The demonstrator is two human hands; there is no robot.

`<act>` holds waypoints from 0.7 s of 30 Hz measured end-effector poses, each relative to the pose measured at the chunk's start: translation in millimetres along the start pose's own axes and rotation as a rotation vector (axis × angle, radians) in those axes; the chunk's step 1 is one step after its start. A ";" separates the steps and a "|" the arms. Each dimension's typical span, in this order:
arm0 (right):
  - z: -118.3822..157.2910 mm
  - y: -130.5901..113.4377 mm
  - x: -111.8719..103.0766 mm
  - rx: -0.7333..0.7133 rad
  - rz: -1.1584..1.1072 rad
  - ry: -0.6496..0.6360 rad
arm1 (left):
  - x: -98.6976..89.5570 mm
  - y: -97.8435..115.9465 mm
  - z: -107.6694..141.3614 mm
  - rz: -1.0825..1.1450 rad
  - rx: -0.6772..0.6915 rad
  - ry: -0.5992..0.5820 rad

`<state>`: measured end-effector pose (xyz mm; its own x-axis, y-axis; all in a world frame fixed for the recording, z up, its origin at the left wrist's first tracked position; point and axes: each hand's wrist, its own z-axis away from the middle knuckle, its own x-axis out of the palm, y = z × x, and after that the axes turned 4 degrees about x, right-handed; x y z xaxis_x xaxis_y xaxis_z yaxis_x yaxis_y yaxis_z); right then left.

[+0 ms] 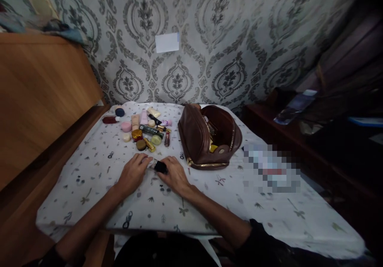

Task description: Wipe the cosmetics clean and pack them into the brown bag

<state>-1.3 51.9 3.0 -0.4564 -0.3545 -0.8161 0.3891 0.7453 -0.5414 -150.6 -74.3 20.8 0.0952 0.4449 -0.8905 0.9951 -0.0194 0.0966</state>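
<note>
On a cloth-covered table against a damask-patterned wall: both bare hands low over the near-middle of the printed white tablecloth, close together. Right hand curled around a small black-capped bottle, fingers closed on its dark end. Left hand at the bottle's lighter end, fingertips drawn in narrow; cannot tell whether they grip it or only touch it. Bottle sits between the two hands, tilted, in front of the cosmetics cluster.

Cluster, beyond the left hand, loosely grouped: pink jar, beige tube, pale pink tube, cream-coloured tube, long dark green container lying slantwise, amber jar, pale green jar. Nearest the hands, a brown-lidded jar and a gold tube, side by side. At the far left edge of the group, a navy round case and a dark red bottle with a white cap, lying down.

Right of the cluster: brown cosmetic bag, standing unzipped, gold-toothed zipper parted, contents partly visible, a yellow item among them. Farther right on the cloth, a pixelated object, identity unreadable. White card on the wall; wooden cabinet at left.
</note>
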 end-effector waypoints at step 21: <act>2.5 3.9 -2.9 -0.061 -0.403 0.010 | -15.2 -13.7 17.2 0.177 -0.259 0.041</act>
<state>3.5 54.4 2.7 -0.5707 -0.6197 -0.5388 0.1295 0.5800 -0.8043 -165.2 -96.2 25.4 0.2601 0.4910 -0.8314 0.9230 0.1265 0.3634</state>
